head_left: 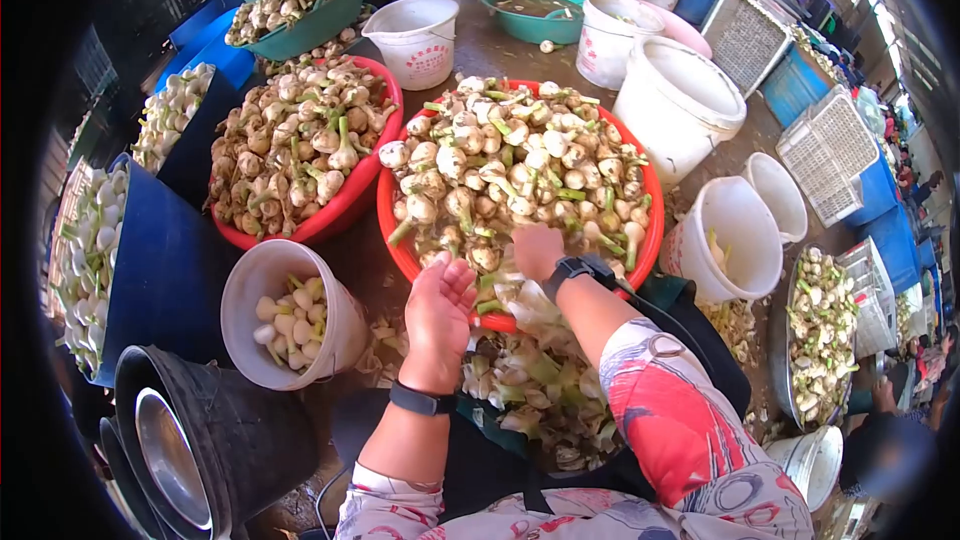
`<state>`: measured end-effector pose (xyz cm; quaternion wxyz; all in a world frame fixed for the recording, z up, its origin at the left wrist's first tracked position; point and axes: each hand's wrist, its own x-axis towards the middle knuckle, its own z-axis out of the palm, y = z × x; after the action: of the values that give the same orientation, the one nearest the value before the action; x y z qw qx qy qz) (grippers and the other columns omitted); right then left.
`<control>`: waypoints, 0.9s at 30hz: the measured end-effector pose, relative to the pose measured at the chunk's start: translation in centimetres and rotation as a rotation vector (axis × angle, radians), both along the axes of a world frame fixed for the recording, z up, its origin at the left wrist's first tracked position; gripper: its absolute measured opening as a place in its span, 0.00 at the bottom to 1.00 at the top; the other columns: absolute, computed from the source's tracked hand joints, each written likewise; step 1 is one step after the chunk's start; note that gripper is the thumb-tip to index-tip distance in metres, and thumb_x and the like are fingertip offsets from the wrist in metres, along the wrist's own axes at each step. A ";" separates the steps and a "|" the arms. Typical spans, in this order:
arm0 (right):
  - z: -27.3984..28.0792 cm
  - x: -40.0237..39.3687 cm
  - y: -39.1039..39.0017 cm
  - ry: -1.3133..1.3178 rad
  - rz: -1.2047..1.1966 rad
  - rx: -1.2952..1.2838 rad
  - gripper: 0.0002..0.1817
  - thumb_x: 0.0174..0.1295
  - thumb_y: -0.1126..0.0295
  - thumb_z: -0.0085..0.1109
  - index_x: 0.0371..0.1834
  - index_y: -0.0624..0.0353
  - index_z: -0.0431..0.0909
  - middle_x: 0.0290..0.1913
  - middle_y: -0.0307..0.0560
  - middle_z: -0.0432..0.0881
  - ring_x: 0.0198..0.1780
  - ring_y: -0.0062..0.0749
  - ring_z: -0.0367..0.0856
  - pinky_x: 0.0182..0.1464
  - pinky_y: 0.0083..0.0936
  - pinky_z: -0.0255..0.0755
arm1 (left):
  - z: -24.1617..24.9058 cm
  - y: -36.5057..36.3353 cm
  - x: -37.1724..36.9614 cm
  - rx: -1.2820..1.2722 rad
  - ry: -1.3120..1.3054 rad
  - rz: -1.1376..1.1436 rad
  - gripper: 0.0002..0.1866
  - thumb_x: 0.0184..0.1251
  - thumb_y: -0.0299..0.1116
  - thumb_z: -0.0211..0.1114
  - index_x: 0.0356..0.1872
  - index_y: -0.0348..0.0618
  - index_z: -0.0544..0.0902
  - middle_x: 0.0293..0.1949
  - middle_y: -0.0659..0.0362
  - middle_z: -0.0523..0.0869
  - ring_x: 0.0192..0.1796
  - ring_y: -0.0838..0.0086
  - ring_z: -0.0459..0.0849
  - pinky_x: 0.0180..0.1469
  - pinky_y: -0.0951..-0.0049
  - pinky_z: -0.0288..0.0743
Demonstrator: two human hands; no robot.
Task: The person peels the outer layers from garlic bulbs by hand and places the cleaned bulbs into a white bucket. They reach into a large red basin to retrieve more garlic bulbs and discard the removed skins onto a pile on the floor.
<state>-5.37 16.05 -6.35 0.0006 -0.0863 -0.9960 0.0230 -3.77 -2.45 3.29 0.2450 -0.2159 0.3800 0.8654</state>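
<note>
The bulbs fill the red basin and heap above its rim. The right hand is at the near edge of this basin, over the bulbs; its fingers are hidden, so its grip cannot be determined. The left hand is at the near left edge, open, fingers together and slightly bent; contact with the rim cannot be confirmed. Peelings lie below the near edge. A bucket containing peeled bulbs stands to the left of the left hand. A second basin, piled with unpeeled bulbs, stands just beside the first basin's left edge.
</note>
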 end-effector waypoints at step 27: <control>11.8 12.0 -1.9 0.642 0.075 -0.587 0.15 0.54 0.73 0.49 0.46 0.64 0.72 0.42 0.56 0.75 0.41 0.46 0.75 0.41 0.30 0.69 | -0.3 3.2 2.5 0.014 0.483 -0.577 0.23 0.66 0.41 0.49 0.58 0.43 0.59 0.36 0.59 0.77 0.29 0.79 0.76 0.29 0.83 0.70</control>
<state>6.59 14.16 5.44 0.2846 -0.0349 -0.8991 0.3308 -1.23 0.72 3.02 0.3833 0.1122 0.4660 0.7895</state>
